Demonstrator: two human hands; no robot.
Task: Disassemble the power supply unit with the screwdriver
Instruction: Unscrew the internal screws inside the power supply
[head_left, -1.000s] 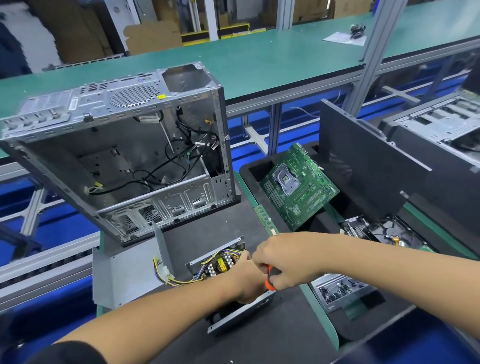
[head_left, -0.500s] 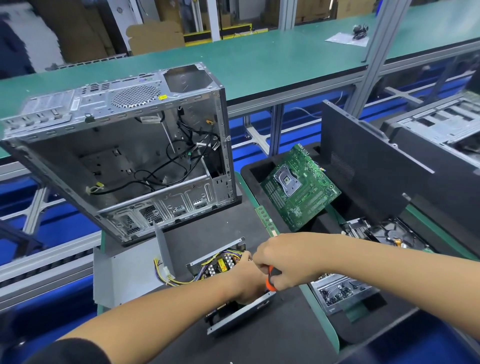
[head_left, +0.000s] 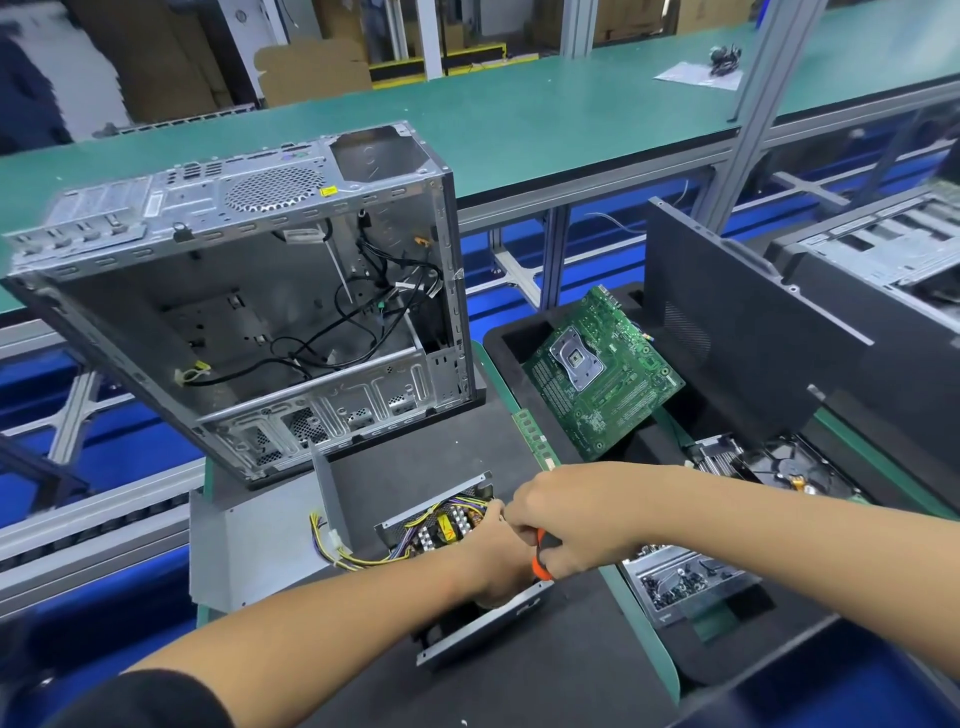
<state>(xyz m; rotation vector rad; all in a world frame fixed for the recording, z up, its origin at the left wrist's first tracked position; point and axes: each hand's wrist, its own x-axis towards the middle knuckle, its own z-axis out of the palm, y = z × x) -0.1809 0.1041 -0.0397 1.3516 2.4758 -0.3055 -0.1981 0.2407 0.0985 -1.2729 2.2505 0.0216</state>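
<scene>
The opened power supply unit (head_left: 441, 525) lies on the black mat near the front, its circuit board and yellow and purple wires exposed. My left hand (head_left: 493, 556) rests on its right side and grips the housing. My right hand (head_left: 566, 519) is closed around a screwdriver with an orange and black handle (head_left: 543, 564), held just over the unit's right edge. The screwdriver's tip is hidden behind my hands. A grey metal cover plate (head_left: 260, 545) lies to the left of the unit, with a wire bundle (head_left: 332, 540) draped over it.
An empty computer case (head_left: 249, 312) stands open behind the unit. To the right, a black foam tray (head_left: 519, 332) holds a green motherboard (head_left: 602, 374); a RAM stick (head_left: 535, 439) lies beside it. A bin of screws (head_left: 680, 582) and a hard drive (head_left: 789, 467) sit further right.
</scene>
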